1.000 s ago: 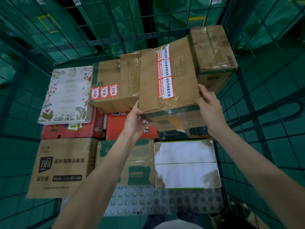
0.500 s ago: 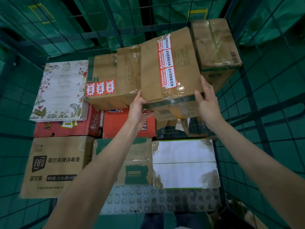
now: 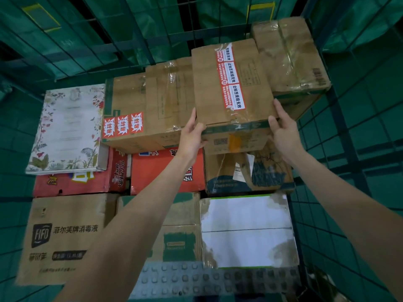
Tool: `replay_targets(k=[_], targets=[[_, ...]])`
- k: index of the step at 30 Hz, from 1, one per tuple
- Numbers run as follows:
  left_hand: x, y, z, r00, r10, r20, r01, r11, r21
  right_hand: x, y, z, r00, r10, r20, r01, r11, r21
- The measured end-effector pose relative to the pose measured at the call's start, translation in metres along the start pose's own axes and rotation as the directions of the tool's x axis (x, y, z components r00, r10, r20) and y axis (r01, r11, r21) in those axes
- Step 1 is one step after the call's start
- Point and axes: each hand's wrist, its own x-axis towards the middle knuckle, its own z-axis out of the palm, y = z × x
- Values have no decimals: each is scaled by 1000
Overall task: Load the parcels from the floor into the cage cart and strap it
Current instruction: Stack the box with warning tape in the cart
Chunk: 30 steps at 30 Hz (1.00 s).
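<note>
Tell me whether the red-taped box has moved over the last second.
Yes. The red-taped box, held by both hands, went deeper into the cart, closing on the worn box beside it.

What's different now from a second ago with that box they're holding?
The taped box has been pushed further back onto the top row, between the neighbouring brown boxes, and now lies flatter. The left hand and right hand kept hold of its near corners and followed it in. The other parcels and the cage cart look unchanged.
</note>
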Motion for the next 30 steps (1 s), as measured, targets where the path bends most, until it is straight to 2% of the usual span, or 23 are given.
replay_targets(k=[2, 5, 6, 7, 8, 10, 11, 13, 16, 18, 21, 26, 30], targets=[[10, -6, -1, 999, 30, 18, -31, 998, 50, 10, 3, 0, 999, -48, -5, 47, 995, -87], [25, -8, -6, 996, 70, 60, -78, 987, 141, 28, 4, -4, 989, -149, 7, 141, 922, -360], [29, -8, -9, 993, 85, 86, -100, 976, 192, 34, 3, -7, 981, -191, 29, 179, 847, -501], [35, -8, -13, 988, 106, 115, -132, 959, 249, 42, 3, -10, 971, -229, 63, 214, 728, -651], [39, -9, -18, 982, 131, 138, -170, 929, 327, 47, 2, -13, 959, -265, 102, 242, 572, -784], [51, -9, -27, 964, 208, 167, -265, 813, 519, 60, 2, -16, 904, -369, 214, 322, 263, -909], [56, -9, -31, 951, 255, 176, -308, 719, 623, 65, 3, -17, 864, -420, 278, 364, 139, -921], [63, -7, -34, 923, 333, 192, -340, 476, 811, 75, 6, -17, 820, -428, 380, 410, -24, -912], [67, -4, -36, 909, 340, 243, -317, 184, 930, 82, 11, -15, 795, -351, 494, 461, -180, -869], [70, -6, -37, 907, 313, 282, -316, 61, 947, 83, 7, -13, 789, -298, 537, 473, -263, -841], [72, -10, -35, 913, 277, 300, -295, -60, 954, 78, 6, -5, 848, -122, 516, 449, -353, -821], [74, -12, -32, 919, 250, 304, -276, -142, 951, 78, 13, -3, 859, -93, 503, 395, -505, -768], [71, -11, -23, 928, 222, 300, -252, -218, 943, 74, 7, 8, 844, -66, 531, 443, -471, -763]])
